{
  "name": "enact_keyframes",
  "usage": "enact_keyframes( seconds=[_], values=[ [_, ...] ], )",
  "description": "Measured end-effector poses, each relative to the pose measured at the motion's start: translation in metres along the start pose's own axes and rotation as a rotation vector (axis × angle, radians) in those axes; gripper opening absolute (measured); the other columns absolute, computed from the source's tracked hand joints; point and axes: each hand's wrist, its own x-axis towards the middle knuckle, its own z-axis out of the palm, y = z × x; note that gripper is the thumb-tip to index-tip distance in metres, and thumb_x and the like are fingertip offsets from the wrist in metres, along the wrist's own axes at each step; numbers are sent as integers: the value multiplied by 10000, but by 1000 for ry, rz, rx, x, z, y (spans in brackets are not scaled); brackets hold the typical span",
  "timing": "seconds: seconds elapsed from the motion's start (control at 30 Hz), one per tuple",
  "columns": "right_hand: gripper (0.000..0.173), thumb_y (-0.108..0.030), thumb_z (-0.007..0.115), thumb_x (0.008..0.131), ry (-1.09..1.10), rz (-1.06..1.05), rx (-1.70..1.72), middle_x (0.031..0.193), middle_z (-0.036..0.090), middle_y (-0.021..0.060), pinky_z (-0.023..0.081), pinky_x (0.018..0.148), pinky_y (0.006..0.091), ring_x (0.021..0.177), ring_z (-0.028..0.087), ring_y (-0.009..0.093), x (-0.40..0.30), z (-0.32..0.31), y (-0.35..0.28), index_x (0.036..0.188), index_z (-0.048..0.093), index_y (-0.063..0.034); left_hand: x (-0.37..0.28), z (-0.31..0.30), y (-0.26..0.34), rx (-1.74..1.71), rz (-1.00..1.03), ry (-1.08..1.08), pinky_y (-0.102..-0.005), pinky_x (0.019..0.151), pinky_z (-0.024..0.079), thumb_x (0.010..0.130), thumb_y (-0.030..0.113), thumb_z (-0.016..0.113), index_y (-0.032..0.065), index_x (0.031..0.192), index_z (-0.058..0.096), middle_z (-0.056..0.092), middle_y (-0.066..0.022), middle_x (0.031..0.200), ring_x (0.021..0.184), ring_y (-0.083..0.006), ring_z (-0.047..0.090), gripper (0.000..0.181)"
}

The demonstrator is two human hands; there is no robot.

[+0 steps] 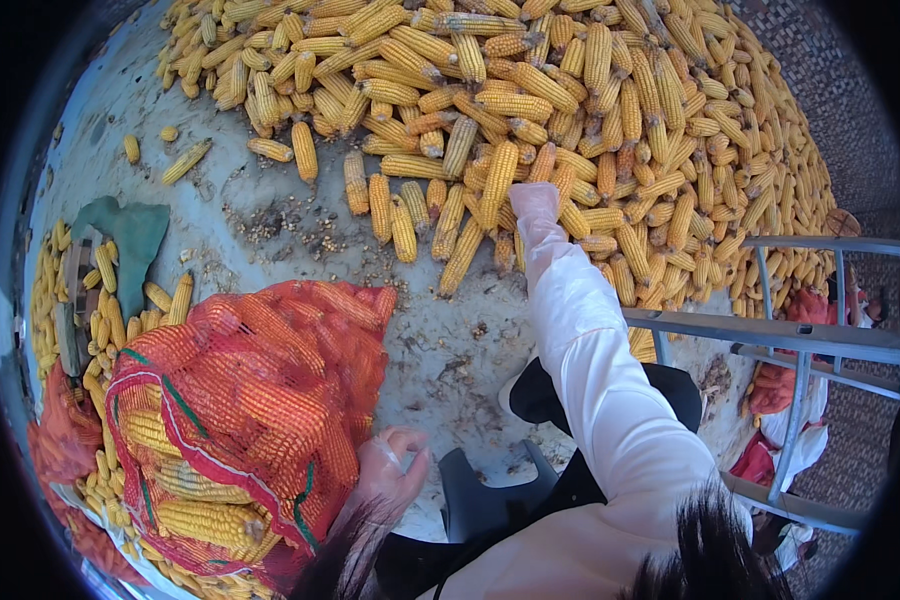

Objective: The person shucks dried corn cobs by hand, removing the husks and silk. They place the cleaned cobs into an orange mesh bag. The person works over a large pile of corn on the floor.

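My right hand [536, 198], in a clear plastic glove, reaches to the front edge of a large heap of yellow corn cobs [514, 103]. A long corn cob [499, 180] lies just left of it; the fingers are mostly hidden, so I cannot tell whether they grip anything. My left hand [394, 466], also in clear plastic, hangs loosely curled beside an orange-red mesh sack [270, 360], with nothing seen in it. The sack is bulging with cobs, and its mouth gapes towards me, showing several large cobs [206, 521].
A dark plastic stool [495, 491] is below me. To the right stands a metal ladder-like frame [757, 334]. Loose kernels [300, 225] and dirt litter the floor sheet. At the left lie a green cloth [136, 244], more cobs and another mesh sack [67, 427].
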Motion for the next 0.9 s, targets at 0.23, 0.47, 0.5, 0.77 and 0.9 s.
enact_keyframes(
  seconds=[0.23,0.47,0.5,0.77,0.9],
  values=[
    [146,-127,634,829,223,147,605,932,730,208,538,810,410,923,693,374,-93,-32,-25,876,733,-31,-22,-2,15,-20,-40,53,-386,740,551,853,14,680,-5,1038,648,670,-189,1027,834,-296,681,189],
    [109,-129,666,836,96,-197,65,885,736,100,543,741,385,875,701,293,-104,33,8,875,764,-102,-24,-9,29,33,7,44,-402,760,553,862,35,674,2,1034,644,670,-195,1033,872,-341,678,177],
    [108,-127,666,835,102,-386,-205,875,733,94,543,732,378,860,704,274,-113,35,10,877,763,-103,-24,-9,27,57,13,38,-405,763,551,863,40,676,3,1034,644,669,-193,1031,875,-345,676,178],
    [290,-158,576,924,275,-353,224,1176,691,171,511,948,443,1098,646,362,-115,24,-79,1181,656,-49,-25,-10,16,69,-29,2,-391,791,534,853,33,687,2,1045,641,657,-166,1010,888,-308,653,200],
    [312,-214,490,994,445,-634,87,1190,679,176,508,954,467,1108,642,379,-59,49,-108,1220,627,-47,-22,-12,8,11,-100,-55,-413,827,528,855,34,687,5,1041,640,664,-166,1013,926,-327,653,194]
  ],
)
